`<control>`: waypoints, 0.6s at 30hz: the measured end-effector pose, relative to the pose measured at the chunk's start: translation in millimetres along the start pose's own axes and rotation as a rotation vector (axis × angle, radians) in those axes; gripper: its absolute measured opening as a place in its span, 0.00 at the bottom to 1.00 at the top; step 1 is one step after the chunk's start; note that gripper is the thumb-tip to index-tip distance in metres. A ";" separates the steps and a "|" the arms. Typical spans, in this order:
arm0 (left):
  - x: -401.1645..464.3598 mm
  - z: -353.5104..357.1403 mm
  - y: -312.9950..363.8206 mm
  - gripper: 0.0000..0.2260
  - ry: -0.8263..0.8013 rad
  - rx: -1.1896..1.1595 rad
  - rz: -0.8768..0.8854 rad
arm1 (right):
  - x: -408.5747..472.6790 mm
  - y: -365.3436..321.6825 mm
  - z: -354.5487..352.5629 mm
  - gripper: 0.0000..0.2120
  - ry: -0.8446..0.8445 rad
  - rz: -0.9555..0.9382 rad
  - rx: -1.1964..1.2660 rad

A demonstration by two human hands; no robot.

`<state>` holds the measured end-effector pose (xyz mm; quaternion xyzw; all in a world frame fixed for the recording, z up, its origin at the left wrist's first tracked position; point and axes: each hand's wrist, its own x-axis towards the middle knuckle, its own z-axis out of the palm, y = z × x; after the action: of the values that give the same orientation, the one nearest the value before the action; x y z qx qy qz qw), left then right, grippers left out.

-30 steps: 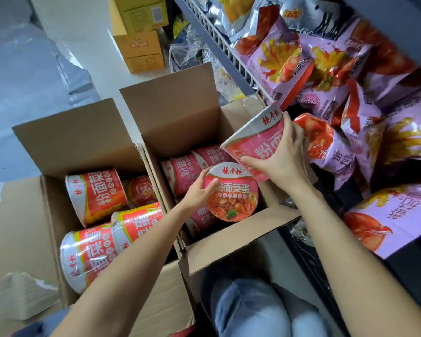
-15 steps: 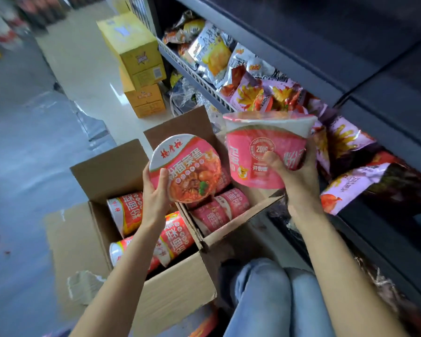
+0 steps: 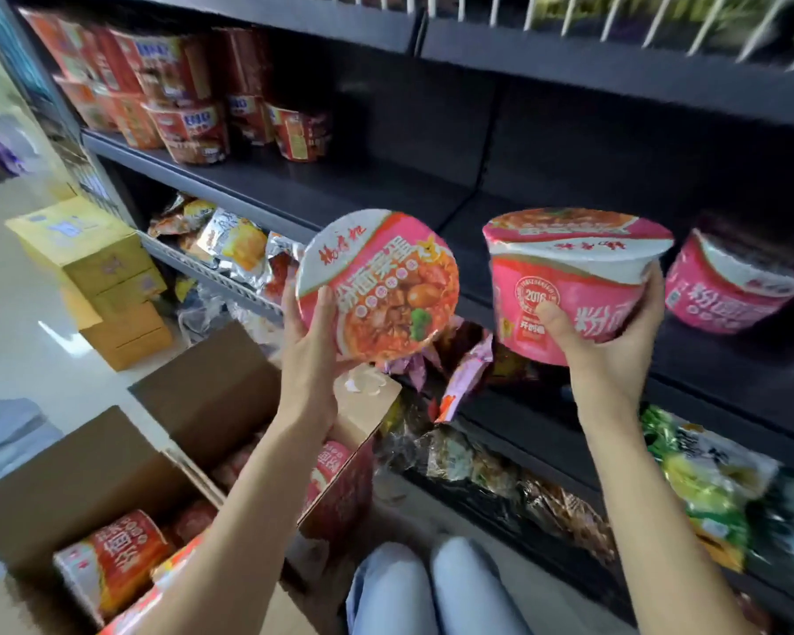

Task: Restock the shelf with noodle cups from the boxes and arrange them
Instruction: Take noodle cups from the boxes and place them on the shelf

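My left hand point(image 3: 310, 346) grips a pink noodle cup point(image 3: 386, 286) tilted so its printed lid faces me. My right hand point(image 3: 615, 341) holds a second pink noodle cup point(image 3: 574, 286) upright from below, level with the dark middle shelf point(image 3: 386, 185). Another pink cup point(image 3: 729, 286) stands on that shelf at the right. Two open cardboard boxes sit on the floor: the left box point(image 3: 79, 478) holds orange-red cups point(image 3: 115, 556), the right box point(image 3: 212, 396) shows pink cups partly hidden behind my left arm.
Red noodle cups point(image 3: 189, 116) are stacked at the shelf's left end. Snack bags point(image 3: 230, 240) fill the wire-edged shelf below, green packets point(image 3: 707, 488) lie lower right. Yellow cartons point(image 3: 97, 272) are stacked on the floor to the left. My knees point(image 3: 432, 588) are at the bottom.
Both hands have lifted their cups from the right box up to the middle shelf's height. My view has swung upward from the boxes to the shelves.
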<state>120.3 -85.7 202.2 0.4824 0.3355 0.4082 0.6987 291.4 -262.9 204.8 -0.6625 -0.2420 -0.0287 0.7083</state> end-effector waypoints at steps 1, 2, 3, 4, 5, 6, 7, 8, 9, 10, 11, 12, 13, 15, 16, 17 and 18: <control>2.8 19.6 -1.5 0.16 -0.025 -0.019 -0.021 | 8.9 5.3 -8.4 0.48 0.041 0.003 -0.028; 3.3 38.1 -3.9 0.17 -0.045 -0.043 -0.055 | 15.8 11.3 -16.8 0.49 0.075 0.010 -0.057; 5.0 55.4 -8.8 0.18 -0.059 -0.065 -0.088 | 21.2 18.0 -24.8 0.50 0.109 0.019 -0.094; 7.2 71.7 -14.0 0.18 -0.075 -0.074 -0.112 | 25.5 24.6 -32.3 0.52 0.137 0.025 -0.134; 10.5 87.3 -20.1 0.18 -0.094 -0.069 -0.124 | 29.0 30.5 -38.8 0.53 0.158 0.031 -0.172; 13.5 102.3 -24.7 0.18 -0.110 -0.053 -0.124 | 32.4 36.4 -45.3 0.54 0.173 0.037 -0.203; 17.7 116.8 -29.7 0.19 -0.123 -0.031 -0.108 | 36.5 41.9 -51.7 0.55 0.181 0.047 -0.231; 23.2 129.8 -34.3 0.19 -0.129 -0.002 -0.085 | 41.9 46.5 -57.9 0.55 0.179 0.062 -0.252; 28.8 141.6 -38.2 0.19 -0.129 0.028 -0.066 | 48.1 49.0 -63.0 0.55 0.166 0.082 -0.267; 33.9 152.1 -41.4 0.20 -0.118 0.055 -0.056 | 56.0 51.4 -68.3 0.55 0.143 0.102 -0.287; 40.0 160.8 -45.1 0.21 -0.098 0.074 -0.056 | 64.3 53.1 -72.6 0.55 0.112 0.120 -0.320; 45.9 168.7 -47.5 0.22 -0.074 0.086 -0.054 | 72.6 55.4 -76.0 0.55 0.084 0.134 -0.362; 52.3 175.1 -49.9 0.24 -0.048 0.099 -0.047 | 80.0 57.9 -78.4 0.56 0.064 0.145 -0.405; 61.6 185.4 -53.4 0.23 -0.013 0.148 0.010 | 88.6 63.1 -81.0 0.56 0.057 0.169 -0.443; 64.9 189.6 -54.9 0.22 -0.013 0.183 0.039 | 90.2 66.4 -82.4 0.56 0.071 0.180 -0.451; 67.7 193.3 -57.5 0.22 -0.026 0.223 0.046 | 89.6 68.7 -84.7 0.56 0.093 0.188 -0.466; 69.3 197.2 -59.7 0.22 -0.056 0.251 0.037 | 87.6 71.2 -88.2 0.56 0.118 0.197 -0.485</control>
<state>335.8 -114.6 201.5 0.5834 0.3553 0.3620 0.6344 421.3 -313.8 171.8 -0.8303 -0.1207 -0.0553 0.5412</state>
